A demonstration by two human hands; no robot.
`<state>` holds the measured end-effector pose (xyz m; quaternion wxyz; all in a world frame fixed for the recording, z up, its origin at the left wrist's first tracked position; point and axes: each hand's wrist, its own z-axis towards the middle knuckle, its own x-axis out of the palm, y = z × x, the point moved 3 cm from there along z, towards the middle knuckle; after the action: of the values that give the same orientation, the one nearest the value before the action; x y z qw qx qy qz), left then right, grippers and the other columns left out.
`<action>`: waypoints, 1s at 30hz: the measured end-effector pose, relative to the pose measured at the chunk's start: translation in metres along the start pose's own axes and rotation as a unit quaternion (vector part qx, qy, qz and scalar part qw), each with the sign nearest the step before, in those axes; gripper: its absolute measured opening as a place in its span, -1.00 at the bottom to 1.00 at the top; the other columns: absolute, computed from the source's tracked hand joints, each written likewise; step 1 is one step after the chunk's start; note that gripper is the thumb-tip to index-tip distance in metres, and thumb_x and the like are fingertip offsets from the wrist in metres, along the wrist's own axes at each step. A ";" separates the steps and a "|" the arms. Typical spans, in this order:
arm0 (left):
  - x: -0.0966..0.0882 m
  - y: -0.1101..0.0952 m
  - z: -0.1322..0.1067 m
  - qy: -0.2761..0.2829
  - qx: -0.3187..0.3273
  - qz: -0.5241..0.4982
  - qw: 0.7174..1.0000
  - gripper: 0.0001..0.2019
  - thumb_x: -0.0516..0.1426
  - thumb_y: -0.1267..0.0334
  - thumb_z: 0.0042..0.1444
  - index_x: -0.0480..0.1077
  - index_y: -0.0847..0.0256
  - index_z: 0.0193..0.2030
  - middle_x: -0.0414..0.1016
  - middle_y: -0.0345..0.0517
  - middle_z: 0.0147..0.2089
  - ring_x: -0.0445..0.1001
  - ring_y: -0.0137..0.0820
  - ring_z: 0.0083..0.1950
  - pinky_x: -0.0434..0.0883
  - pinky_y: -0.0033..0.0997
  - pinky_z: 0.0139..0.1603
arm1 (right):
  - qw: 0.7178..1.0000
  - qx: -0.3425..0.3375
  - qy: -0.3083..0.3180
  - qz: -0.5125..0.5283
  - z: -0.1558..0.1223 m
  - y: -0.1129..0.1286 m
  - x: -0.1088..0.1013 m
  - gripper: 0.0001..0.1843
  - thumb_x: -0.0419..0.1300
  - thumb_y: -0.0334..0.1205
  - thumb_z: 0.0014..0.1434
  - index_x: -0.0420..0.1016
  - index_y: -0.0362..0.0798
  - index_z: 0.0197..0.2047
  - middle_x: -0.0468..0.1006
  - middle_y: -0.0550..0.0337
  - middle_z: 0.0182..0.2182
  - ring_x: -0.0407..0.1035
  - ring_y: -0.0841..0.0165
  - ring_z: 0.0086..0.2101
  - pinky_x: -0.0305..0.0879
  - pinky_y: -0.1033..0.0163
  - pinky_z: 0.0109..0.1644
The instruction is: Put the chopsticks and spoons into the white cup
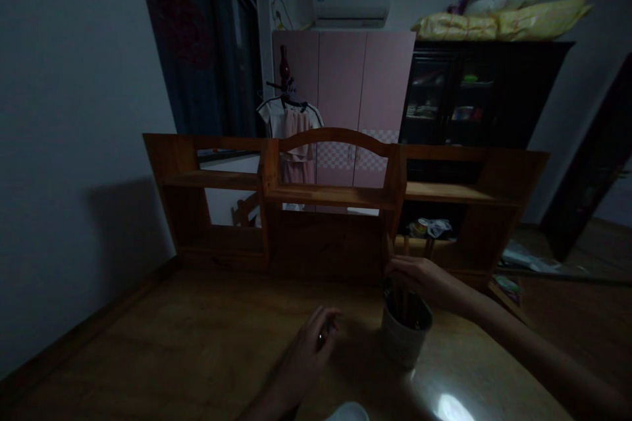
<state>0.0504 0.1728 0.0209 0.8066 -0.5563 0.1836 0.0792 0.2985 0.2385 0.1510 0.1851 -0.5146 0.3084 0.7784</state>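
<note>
The room is dim. A pale round cup [405, 339] stands on the wooden desk [187, 348] and holds several dark upright sticks, perhaps pens. My right hand [419, 276] hovers over the cup's rim with its fingers curled down onto the sticks' tops. My left hand [311, 342] rests low on the desk just left of the cup, fingers bent, with a small shiny object at its fingertips that I cannot make out.
A wooden shelf unit [340, 197] stands along the desk's back edge. Beyond it are a pink wardrobe [355, 85], a dark cabinet [474, 92] with bedding on top, hanging clothes [291, 138], and a wall [74, 145] at left.
</note>
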 end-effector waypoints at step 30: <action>-0.013 0.023 0.004 -0.063 -0.054 0.172 0.982 -0.72 0.05 0.20 0.13 0.34 0.19 -0.02 0.45 -0.01 -0.10 0.45 -0.31 -0.13 0.31 -0.42 -0.16 | 0.988 0.063 -0.135 -0.045 -0.036 0.110 0.066 -0.70 -0.11 -0.24 0.36 0.38 0.01 0.02 0.58 0.08 -0.20 0.50 0.32 -0.29 0.31 0.32 -0.26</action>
<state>0.0318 0.1857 0.0075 0.7597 -0.5533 0.2207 0.2610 0.2303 0.1308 0.1126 0.2919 -0.4054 0.3057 0.8105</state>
